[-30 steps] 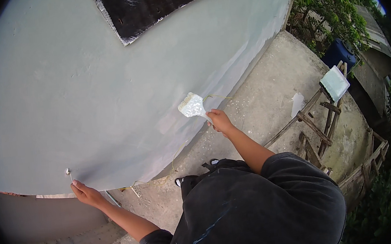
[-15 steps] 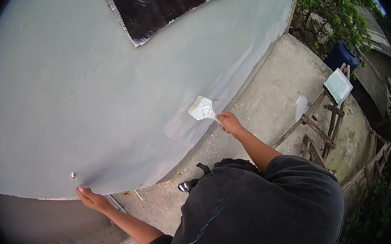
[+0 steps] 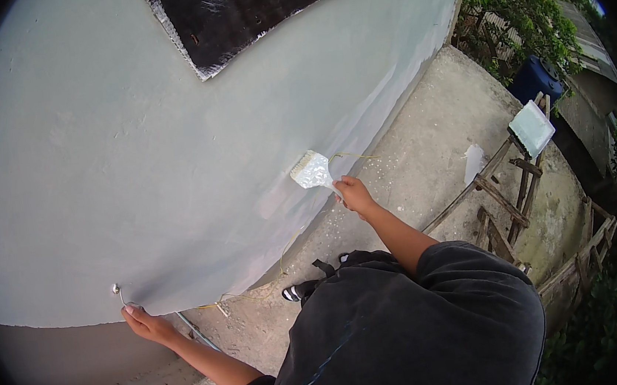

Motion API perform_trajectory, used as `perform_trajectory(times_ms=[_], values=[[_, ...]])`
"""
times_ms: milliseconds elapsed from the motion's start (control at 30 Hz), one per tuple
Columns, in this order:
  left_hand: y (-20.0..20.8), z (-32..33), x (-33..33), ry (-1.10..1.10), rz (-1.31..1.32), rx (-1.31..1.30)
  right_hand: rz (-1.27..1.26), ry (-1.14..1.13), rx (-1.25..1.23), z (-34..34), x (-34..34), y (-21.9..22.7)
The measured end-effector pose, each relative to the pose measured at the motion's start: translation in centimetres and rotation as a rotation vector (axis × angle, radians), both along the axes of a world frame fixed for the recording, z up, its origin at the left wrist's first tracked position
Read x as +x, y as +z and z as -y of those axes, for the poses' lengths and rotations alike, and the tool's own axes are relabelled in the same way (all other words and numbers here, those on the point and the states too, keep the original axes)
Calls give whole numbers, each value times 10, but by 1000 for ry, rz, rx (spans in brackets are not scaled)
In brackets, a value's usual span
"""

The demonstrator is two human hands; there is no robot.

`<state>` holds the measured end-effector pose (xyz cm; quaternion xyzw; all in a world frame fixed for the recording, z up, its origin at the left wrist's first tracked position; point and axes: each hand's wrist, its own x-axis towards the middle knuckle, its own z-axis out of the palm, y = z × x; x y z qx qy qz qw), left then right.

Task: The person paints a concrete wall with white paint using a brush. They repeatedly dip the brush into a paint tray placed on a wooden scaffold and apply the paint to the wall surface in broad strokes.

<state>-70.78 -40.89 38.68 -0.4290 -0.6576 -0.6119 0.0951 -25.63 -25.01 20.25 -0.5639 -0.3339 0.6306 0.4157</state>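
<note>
My right hand (image 3: 355, 195) is closed around the handle of a wide, flat paintbrush (image 3: 312, 170), its head smeared with white paint. The bristles lie at or very near the pale grey wall (image 3: 135, 164); I cannot tell if they touch. At the wall's lower left edge, my left hand (image 3: 146, 323) pinches a thin stem with a small whitish knob (image 3: 116, 289) at its end. What this piece is, and whether it is fixed to the wall, does not show. A thin yellow wire (image 3: 353, 156) runs behind the brush.
A dark panel (image 3: 254, 12) with white-smeared edges sits higher on the wall. Paint-spotted concrete (image 3: 423, 144) lies below. To the right, a white-coated tray (image 3: 532, 129) rests on a wooden ladder (image 3: 502, 200). A blue barrel (image 3: 535, 80) and a tree (image 3: 521, 9) stand beyond.
The view has shifted slightly, and the dark panel appears further left. Both hands keep their holds, with the brush at nearly the same spot by the wall.
</note>
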Motion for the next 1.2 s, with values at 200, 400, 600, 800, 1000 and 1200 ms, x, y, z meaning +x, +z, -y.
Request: perform_trajectory(times_ms=[200, 400, 600, 800, 1000, 1200], values=[[1, -2, 2, 29, -22, 5, -143, -2, 41, -9, -10, 18], [-3, -4, -1, 57, -48, 12, -58, 4, -38, -1, 0, -4], [-1, -6, 1, 76, -51, 18, -193, 15, 46, -13, -8, 18], [-2, -8, 3, 96, -52, 21, -122, -39, -87, -1, 2, -4], [-2, -8, 3, 80, -38, 33, -199, 13, 44, -13, -6, 14], [-2, -9, 2, 84, -70, 32, -139, -37, -60, -6, 1, 5]])
